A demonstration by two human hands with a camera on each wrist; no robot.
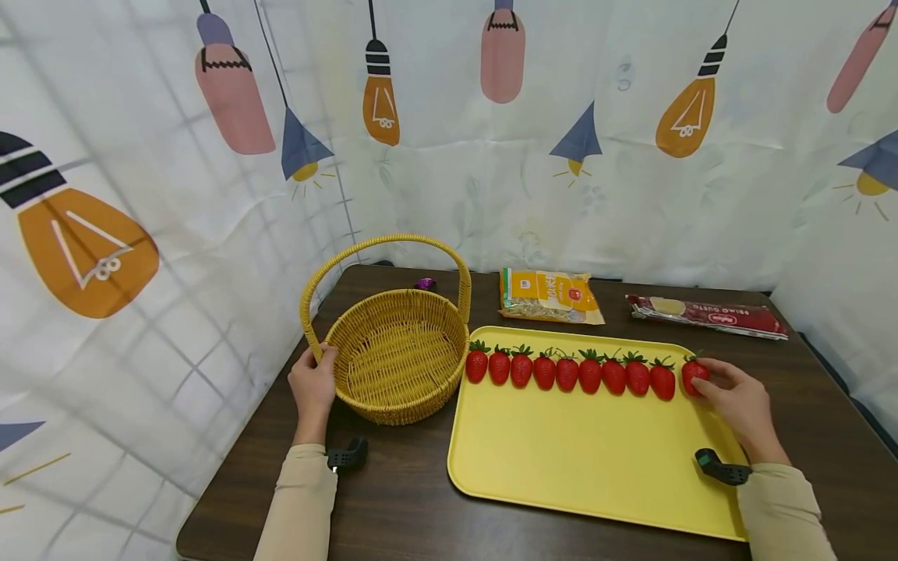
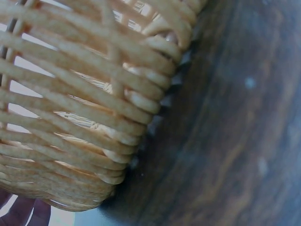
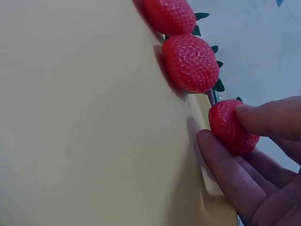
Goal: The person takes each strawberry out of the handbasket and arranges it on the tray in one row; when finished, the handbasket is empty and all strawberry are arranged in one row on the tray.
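A yellow woven basket with a tall arched handle stands on the left of the table. My left hand grips its left side, where the handle meets the rim. Close up in the left wrist view is the basket's weave, with a few fingertips at the lower left corner. On the right, my right hand pinches a red strawberry between thumb and fingers. That strawberry is at the right end of a row of several strawberries lying along the far edge of a yellow tray.
Behind the tray lie a clear-and-orange food packet and a long dark red packet. A small purple wrapped item sits behind the basket. Patterned curtains surround the dark wooden table.
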